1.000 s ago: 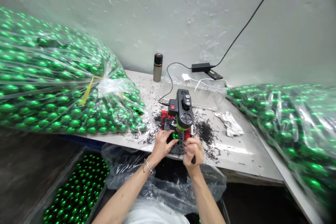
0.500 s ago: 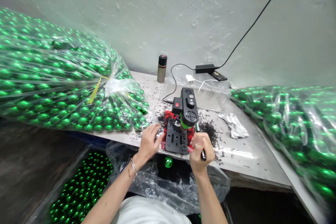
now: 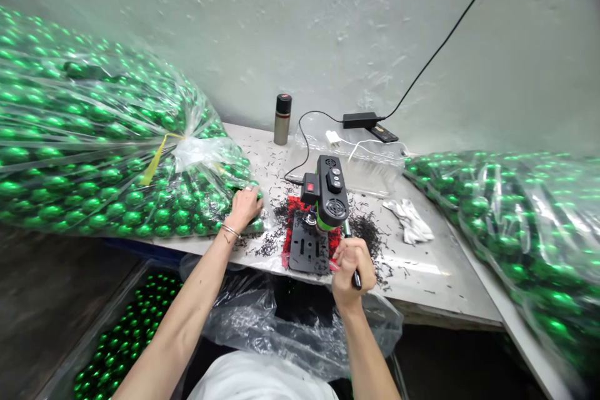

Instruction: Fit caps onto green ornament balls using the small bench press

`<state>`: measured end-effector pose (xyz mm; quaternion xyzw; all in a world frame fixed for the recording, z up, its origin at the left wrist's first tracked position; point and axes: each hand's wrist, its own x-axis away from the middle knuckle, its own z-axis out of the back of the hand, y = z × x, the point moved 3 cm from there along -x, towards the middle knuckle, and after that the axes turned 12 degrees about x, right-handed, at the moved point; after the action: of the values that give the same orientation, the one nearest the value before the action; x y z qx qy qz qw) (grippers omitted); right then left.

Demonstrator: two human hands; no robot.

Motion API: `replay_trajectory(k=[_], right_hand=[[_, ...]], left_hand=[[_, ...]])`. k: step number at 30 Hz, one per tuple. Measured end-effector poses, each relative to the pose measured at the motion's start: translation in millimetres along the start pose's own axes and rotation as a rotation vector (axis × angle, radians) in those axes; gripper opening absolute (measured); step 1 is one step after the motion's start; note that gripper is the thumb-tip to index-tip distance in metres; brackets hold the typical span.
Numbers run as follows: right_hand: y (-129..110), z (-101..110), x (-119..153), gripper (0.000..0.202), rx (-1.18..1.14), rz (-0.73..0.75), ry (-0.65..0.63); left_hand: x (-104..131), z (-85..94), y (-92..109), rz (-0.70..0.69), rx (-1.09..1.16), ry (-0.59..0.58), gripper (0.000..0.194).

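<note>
The left hand (image 3: pixel 246 205) is now away from the small black machine (image 3: pixel 332 187) and over at the big clear bag of shiny green balls (image 3: pixel 112 159) on the left end of the bench (image 3: pixel 422 265). A second ago that hand was pinching a green ball on the flat black plate (image 3: pixel 307 244) under the machine's head. Then a ball showed just below the front edge of the bench, and now I do not see it there. So the left hand's part of the work is now at the bag, not at the plate. Its fingers are bent against the balls at the bag's front right corner, but I cannot tell if they hold one. The right hand (image 3: pixel 352 265) is still in a fist around the machine's handle (image 3: pixel 357 280), near the front edge. The machine stands near the middle of that edge, on something red (image 3: pixel 291 205), with little black bits (image 3: pixel 365 234) all around. A white glove (image 3: pixel 409 222) lies toward the right edge, and a bottle (image 3: pixel 282 120) stands by the back edge.
</note>
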<state>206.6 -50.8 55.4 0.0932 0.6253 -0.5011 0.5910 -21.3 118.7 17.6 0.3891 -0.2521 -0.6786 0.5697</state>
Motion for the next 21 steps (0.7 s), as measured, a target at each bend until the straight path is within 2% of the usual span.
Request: replay_trajectory(k=[3, 5, 8, 10, 12, 15, 18, 21], right_hand=[[-0.1, 0.2, 0.3, 0.034, -0.004, 0.020, -0.007], [-0.1, 0.2, 0.3, 0.033, 0.003, 0.016, -0.009], [-0.4, -0.1, 0.2, 0.031, 0.010, 0.005, -0.005], [-1.2, 0.1, -0.3, 0.031, 0.007, 0.008, 0.000], [-2.5, 0.7, -1.4, 0.031, 0.003, 0.013, -0.004], [-4.6, 2.0, -3.6, 0.029, 0.002, 0.021, -0.034], [-6.4, 3.0, -5.2, 0.029, 0.016, 0.025, -0.055], [-6.8, 3.0, -5.1, 0.030, 0.025, 0.021, -0.044]], left_hand=[[14.8, 2.5, 4.2, 0.034, 0.108, -0.011, 0.023], [31.9, -1.1, 6.5, 0.158, 0.426, -0.056, 0.035], [64.1, -19.7, 13.4, 0.423, 1.056, -0.147, 0.044], [82.6, -35.6, 19.7, 0.539, 1.251, -0.167, 0.046], [95.3, -51.0, 25.2, 0.607, 1.279, -0.187, 0.047], [104.7, -67.2, 31.6, 0.631, 1.192, -0.236, 0.052], [108.7, -73.8, 35.0, 0.644, 1.159, -0.277, 0.056], [110.7, -74.1, 34.6, 0.662, 1.199, -0.263, 0.056]])
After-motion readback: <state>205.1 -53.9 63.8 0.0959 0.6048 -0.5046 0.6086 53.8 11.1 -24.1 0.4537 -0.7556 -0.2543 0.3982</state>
